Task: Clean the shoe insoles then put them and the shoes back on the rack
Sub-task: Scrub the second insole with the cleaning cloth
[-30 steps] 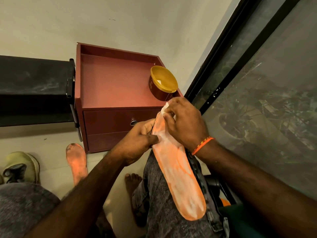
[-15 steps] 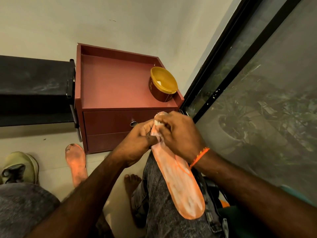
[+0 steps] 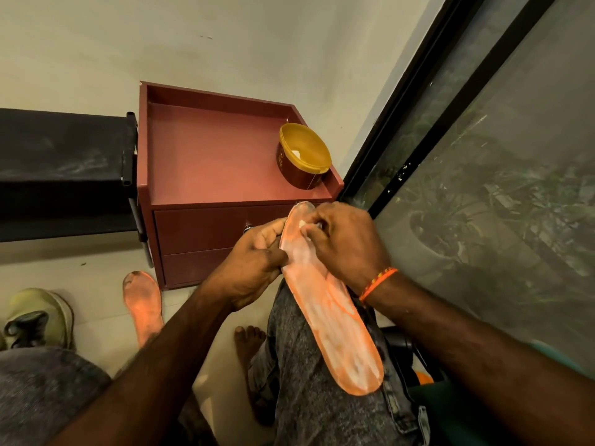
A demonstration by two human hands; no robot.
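Since a second ago the right hand (image 3: 346,243) has been drawn a little down from the toe tip of the held insole (image 3: 325,304), so that the rounded tip is now uncovered above the knuckles.

Two orange insoles are counted. One is laid along the right knee, whitened with smears over most of its length. It is pinched at its left edge by the left hand (image 3: 254,262), thumb on top and fingers curled beneath. Its upper part is covered by the right hand, whose fingers are bent down onto it around a small white scrap (image 3: 302,224); whether the scrap is truly gripped cannot be told. An orange wristband (image 3: 377,283) is worn on the right wrist.

The second insole (image 3: 143,305) is left flat on the floor, beside the cabinet foot. One pale green shoe (image 3: 38,317) is seen at the left edge.

One dark red cabinet (image 3: 212,162) is set ahead, with one round yellow-rimmed tub (image 3: 304,156) standing on its right rear corner. A black rack (image 3: 61,169) adjoins it on the left. A dark-framed window (image 3: 483,188) closes off the right side.
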